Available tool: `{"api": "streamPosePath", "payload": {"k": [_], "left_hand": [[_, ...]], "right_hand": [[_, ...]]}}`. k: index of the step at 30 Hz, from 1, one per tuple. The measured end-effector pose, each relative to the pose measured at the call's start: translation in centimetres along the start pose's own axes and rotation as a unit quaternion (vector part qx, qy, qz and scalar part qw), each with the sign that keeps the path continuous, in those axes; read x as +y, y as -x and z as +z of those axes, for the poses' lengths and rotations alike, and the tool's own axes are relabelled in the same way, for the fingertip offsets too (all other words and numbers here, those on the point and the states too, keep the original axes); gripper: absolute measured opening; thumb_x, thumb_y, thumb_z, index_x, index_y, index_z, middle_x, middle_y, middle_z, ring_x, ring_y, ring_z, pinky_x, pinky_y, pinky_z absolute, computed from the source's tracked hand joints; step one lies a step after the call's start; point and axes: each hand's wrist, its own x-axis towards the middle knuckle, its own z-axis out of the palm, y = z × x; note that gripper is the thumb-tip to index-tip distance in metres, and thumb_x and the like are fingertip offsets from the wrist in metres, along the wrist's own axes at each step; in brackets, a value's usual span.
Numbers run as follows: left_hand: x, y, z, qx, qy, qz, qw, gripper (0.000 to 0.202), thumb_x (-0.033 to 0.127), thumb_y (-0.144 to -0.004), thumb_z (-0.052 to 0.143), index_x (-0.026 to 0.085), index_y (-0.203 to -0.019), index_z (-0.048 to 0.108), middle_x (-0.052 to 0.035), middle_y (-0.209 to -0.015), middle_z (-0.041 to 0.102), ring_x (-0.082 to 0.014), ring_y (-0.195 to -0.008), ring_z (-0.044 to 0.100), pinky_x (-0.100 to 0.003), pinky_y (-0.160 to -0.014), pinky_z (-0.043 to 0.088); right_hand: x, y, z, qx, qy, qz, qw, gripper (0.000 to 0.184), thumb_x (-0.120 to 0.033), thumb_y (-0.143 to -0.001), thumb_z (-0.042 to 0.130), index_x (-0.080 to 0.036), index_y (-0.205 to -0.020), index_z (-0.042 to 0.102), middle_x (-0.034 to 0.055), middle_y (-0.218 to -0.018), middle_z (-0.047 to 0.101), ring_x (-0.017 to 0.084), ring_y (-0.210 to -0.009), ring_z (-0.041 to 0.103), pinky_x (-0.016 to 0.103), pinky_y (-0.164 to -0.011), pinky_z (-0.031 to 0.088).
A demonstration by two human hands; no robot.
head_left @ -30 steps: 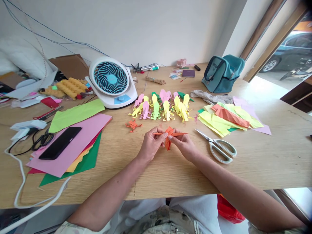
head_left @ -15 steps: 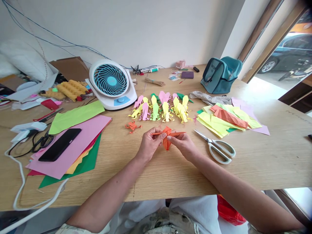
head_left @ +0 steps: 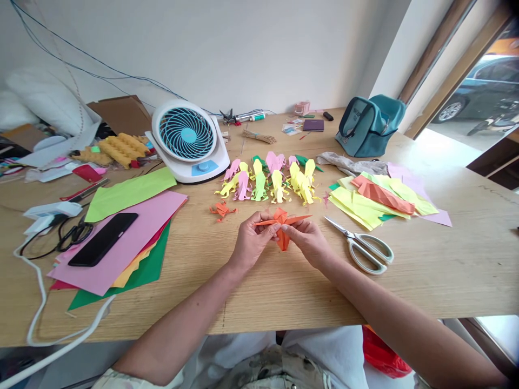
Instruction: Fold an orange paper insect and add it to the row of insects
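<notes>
Both of my hands pinch an orange folded paper figure (head_left: 281, 227) just above the wooden table (head_left: 425, 270). My left hand (head_left: 253, 240) grips its left side with fingers closed. From the right, my right hand (head_left: 308, 240) holds it with thumb and fingertips together. A smaller orange paper figure (head_left: 221, 209) lies on the table to the left of my hands. Beyond them stands a cluster of several finished paper figures (head_left: 270, 178) in yellow, pink and green.
White-handled scissors (head_left: 363, 246) lie right of my hands. Folded coloured sheets (head_left: 377, 197) sit behind them, with a teal bag (head_left: 367, 127) farther back. A white desk fan (head_left: 188, 140) stands at centre left. A black phone (head_left: 103, 246) rests on stacked coloured paper (head_left: 133, 232). A white cable (head_left: 38, 302) loops at left.
My hands stay on the orange figure with only slight finger shifts. The view has moved a little.
</notes>
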Motion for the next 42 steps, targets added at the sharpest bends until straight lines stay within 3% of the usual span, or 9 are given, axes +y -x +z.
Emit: {"api": "streamPosePath", "payload": {"k": [4,11,16,23,34,38,42], "left_hand": [[0.3,0.1,-0.2,-0.027,-0.029,0.048,0.998,0.028,0.03,-0.083,0.071,0.02,-0.108,0.061,0.0016,-0.089,0.061,-0.0063,-0.062,0.059,-0.021,-0.059,0.059],[0.7,-0.6,-1.5,-0.041,-0.118,0.106,0.986,0.015,0.028,-0.085,0.069,0.02,-0.098,0.069,-0.0011,-0.092,0.054,-0.0073,-0.068,0.056,-0.017,-0.05,0.056],[0.9,-1.0,-1.9,-0.042,-0.139,0.088,0.985,0.012,0.028,-0.083,0.069,0.015,-0.082,0.069,-0.0013,-0.085,0.053,-0.0075,-0.063,0.053,-0.016,-0.043,0.05],[1.3,-1.1,-1.8,-0.033,-0.09,0.008,0.995,0.018,0.032,-0.081,0.068,0.014,-0.08,0.069,-0.0001,-0.076,0.058,-0.0067,-0.056,0.05,-0.018,-0.045,0.047],[2.1,-1.0,-2.2,-0.08,-0.206,0.099,0.97,0.012,0.027,-0.088,0.065,0.017,-0.086,0.07,-0.0014,-0.08,0.06,-0.009,-0.066,0.052,-0.019,-0.057,0.045],[2.4,-1.0,-2.2,-0.133,-0.164,0.106,0.972,0.013,0.029,-0.09,0.063,0.017,-0.087,0.068,0.0003,-0.074,0.061,-0.0079,-0.063,0.053,-0.018,-0.057,0.045],[2.7,-0.8,-2.2,-0.151,-0.116,0.063,0.98,0.022,0.038,-0.088,0.065,0.016,-0.087,0.067,-0.0004,-0.073,0.064,-0.0085,-0.058,0.059,-0.021,-0.057,0.052]], "right_hand": [[0.0,0.1,-0.3,-0.011,-0.084,0.075,0.994,0.027,-0.043,-0.074,0.081,-0.017,-0.078,0.073,0.0026,-0.072,0.071,0.013,-0.064,0.062,0.025,-0.063,0.048],[0.1,0.0,-0.4,-0.048,-0.181,0.177,0.966,0.024,-0.031,-0.067,0.088,-0.016,-0.076,0.072,-0.0002,-0.068,0.071,0.009,-0.061,0.062,0.018,-0.062,0.05],[-0.1,0.1,-0.1,-0.041,-0.177,0.171,0.968,0.023,-0.029,-0.064,0.089,-0.016,-0.072,0.072,-0.0024,-0.065,0.069,0.007,-0.057,0.06,0.016,-0.057,0.047],[-0.1,0.1,-0.1,-0.034,-0.142,0.156,0.977,0.027,-0.033,-0.064,0.089,-0.016,-0.075,0.073,-0.0014,-0.067,0.068,0.007,-0.058,0.057,0.018,-0.055,0.043],[0.0,0.1,-0.4,-0.012,-0.1,0.135,0.986,0.031,-0.04,-0.064,0.088,-0.017,-0.074,0.071,-0.0021,-0.065,0.064,0.007,-0.054,0.05,0.018,-0.05,0.036],[-0.5,0.2,-0.3,-0.001,-0.084,0.13,0.988,0.032,-0.041,-0.062,0.089,-0.017,-0.071,0.069,-0.0022,-0.064,0.062,0.007,-0.054,0.047,0.019,-0.05,0.035],[-0.6,0.2,-0.5,-0.016,-0.05,0.105,0.993,0.033,-0.046,-0.067,0.085,-0.017,-0.074,0.07,-0.001,-0.065,0.062,0.008,-0.055,0.046,0.02,-0.049,0.033]]}}
